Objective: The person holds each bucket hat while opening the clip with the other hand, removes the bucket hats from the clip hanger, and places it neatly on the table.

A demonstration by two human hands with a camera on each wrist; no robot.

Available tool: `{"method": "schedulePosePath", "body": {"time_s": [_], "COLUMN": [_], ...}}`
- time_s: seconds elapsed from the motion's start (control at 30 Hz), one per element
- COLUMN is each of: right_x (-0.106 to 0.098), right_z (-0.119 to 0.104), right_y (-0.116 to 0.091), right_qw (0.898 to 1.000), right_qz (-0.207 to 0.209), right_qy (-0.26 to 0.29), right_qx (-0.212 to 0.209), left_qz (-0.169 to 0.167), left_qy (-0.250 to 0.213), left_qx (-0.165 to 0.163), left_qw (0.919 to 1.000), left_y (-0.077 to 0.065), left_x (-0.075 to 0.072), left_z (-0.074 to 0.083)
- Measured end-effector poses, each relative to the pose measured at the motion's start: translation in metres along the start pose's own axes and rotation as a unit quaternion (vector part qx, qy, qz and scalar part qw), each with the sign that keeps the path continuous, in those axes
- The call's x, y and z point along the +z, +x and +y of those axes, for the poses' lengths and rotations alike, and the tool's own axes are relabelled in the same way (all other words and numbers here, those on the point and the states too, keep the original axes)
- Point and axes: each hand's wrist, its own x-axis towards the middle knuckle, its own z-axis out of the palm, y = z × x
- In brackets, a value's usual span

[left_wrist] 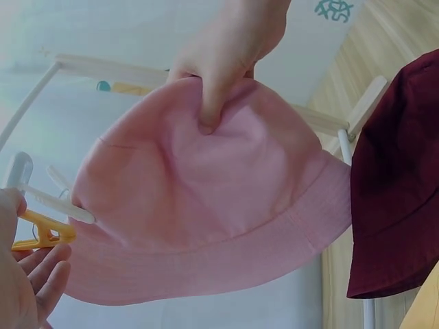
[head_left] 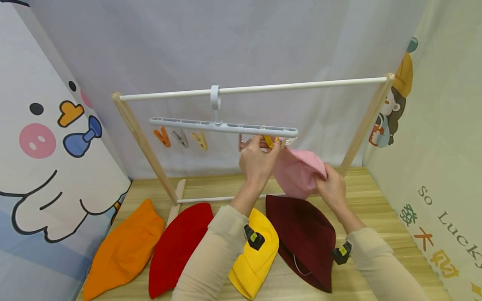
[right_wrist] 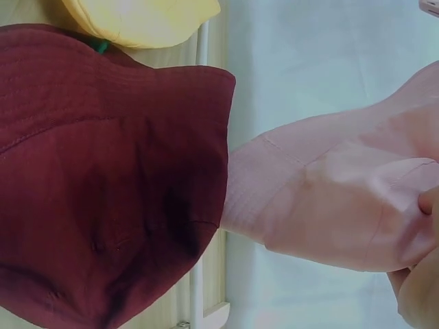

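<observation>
My left hand [head_left: 257,161] is up under the right part of a pale blue hanger [head_left: 226,127]. Its thumb and fingers pinch a yellow clothespin [left_wrist: 53,232] there. Beside it, a white clothespin [left_wrist: 68,207] meets the edge of a pink bucket hat [head_left: 297,173]; whether it bites the cloth I cannot tell. My right hand [head_left: 333,186] grips the hat's crown, thumb on the near side, holding it up under the hanger's right end. In the left wrist view the hat's brim hangs downward.
The hanger hooks over a white rail [head_left: 301,85] on a wooden stand. Orange, grey and pale yellow clothespins [head_left: 199,141] hang at its left. On the table [head_left: 365,209] lie orange [head_left: 124,251], red [head_left: 180,246], yellow [head_left: 260,251] and maroon [head_left: 301,234] bucket hats.
</observation>
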Motion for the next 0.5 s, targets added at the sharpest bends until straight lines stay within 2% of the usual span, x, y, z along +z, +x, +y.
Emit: {"method": "schedulePosePath", "body": {"time_s": [0.3,0.5], "right_x": [-0.007,-0.012], "right_z": [0.002,0.002], "right_y": [0.002,0.003], "right_qw": [1.000,0.999], "right_qz": [0.005,0.015], "right_qy": [-0.003,0.000], "right_qx": [-0.015,-0.032], "left_qz": [-0.020,-0.034], "left_qy": [-0.007,-0.022], "left_qx": [0.003,-0.023], "left_qw": [0.9998,0.9989], "left_y": [-0.003,-0.010], "left_x": [-0.003,-0.005], "left_z": [0.000,-0.003]}}
